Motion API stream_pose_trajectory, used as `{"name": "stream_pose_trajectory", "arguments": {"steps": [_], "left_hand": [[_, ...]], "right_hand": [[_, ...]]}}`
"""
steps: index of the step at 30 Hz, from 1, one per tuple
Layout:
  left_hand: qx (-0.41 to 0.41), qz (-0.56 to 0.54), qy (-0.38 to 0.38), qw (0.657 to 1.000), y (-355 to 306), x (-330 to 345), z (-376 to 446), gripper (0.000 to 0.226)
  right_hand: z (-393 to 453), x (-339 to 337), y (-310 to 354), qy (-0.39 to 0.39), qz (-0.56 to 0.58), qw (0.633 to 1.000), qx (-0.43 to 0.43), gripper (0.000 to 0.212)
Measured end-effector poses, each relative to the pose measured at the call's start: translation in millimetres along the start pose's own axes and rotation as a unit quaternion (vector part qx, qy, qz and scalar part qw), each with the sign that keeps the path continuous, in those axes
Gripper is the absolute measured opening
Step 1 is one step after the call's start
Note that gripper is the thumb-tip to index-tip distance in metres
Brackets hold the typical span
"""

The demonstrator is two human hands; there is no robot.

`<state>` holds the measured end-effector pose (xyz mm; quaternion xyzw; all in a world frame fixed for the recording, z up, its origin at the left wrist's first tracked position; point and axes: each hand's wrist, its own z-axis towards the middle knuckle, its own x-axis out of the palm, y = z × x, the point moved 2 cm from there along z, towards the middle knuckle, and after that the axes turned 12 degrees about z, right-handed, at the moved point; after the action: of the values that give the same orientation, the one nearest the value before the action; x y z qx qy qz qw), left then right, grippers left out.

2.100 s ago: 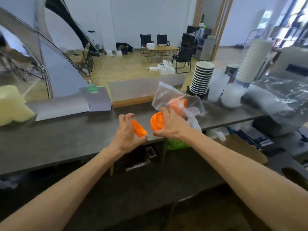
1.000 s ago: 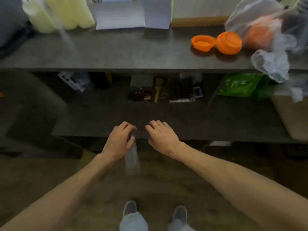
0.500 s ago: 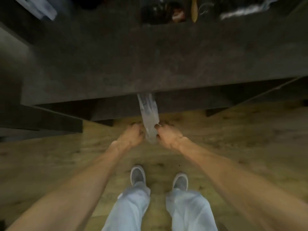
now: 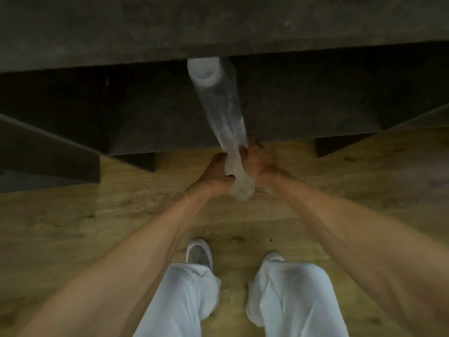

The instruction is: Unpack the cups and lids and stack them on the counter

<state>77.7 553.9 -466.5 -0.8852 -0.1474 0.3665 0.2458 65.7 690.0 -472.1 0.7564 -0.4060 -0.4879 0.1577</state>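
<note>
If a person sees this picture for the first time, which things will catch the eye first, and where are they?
In the centre, the left hand and the right hand grip the lower end of a long clear plastic sleeve, which reaches up under the edge of the dark counter. Its contents look whitish at the top but cannot be identified. At the bottom, white trousers and a white shoe stand on the wooden floor.

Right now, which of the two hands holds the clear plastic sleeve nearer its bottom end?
The left hand: it grips the clear plastic sleeve lower, near its bottom end, while the right hand holds slightly higher up.
</note>
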Motion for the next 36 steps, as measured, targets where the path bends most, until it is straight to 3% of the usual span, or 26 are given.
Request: {"name": "stream_pose_trajectory", "arguments": {"steps": [3, 5, 7, 9, 12, 16, 20, 23, 27, 31, 36], "left_hand": [[0.045, 0.045, 0.018, 0.998, -2, 5, -30, 0.070], [0.074, 0.060, 0.040, 0.995, -15, 4, -57, 0.066], [0.085, 0.065, 0.047, 0.993, -25, 1, -78, 0.056], [0.058, 0.051, -0.007, 0.997, -27, -6, -93, 0.044], [0.004, 0.056, -0.113, 0.992, -30, -27, -113, 0.031], [-0.058, 0.194, -0.137, 0.970, -50, -51, -120, 0.056], [-0.054, 0.213, -0.092, 0.971, -78, -64, -118, 0.071], [-0.033, 0.165, -0.066, 0.983, -106, -65, -135, 0.068], [-0.007, 0.140, -0.044, 0.989, -156, -57, -173, 0.078], [0.026, 0.166, -0.050, 0.985, -236, -59, -208, 0.046], [0.119, 0.098, 0.018, 0.988, -364, -67, -238, 0.020]], "right_hand": [[5, 5, 19, -0.008, 0.114, 0.990, 0.080, 0.078], [0, 10, 26, 0.010, 0.121, 0.985, 0.123, 0.087], [-15, 14, 30, 0.032, 0.083, 0.985, 0.148, 0.067], [-34, 10, 38, 0.012, 0.079, 0.988, 0.133, 0.041], [-74, -12, 54, -0.030, 0.104, 0.988, 0.111, 0.036], [-136, -50, 79, -0.003, 0.092, 0.993, 0.070, 0.030], [-193, -90, 110, -0.016, 0.045, 0.999, -0.023, 0.022], [-222, -115, 120, -0.048, 0.019, 0.995, -0.086, 0.014], [-243, -156, 119, -0.105, -0.015, 0.987, -0.122, 0.022], [-267, -224, 117, -0.156, -0.019, 0.974, -0.161, 0.023], [-306, -344, 107, -0.255, 0.067, 0.950, -0.167, 0.017]]}}
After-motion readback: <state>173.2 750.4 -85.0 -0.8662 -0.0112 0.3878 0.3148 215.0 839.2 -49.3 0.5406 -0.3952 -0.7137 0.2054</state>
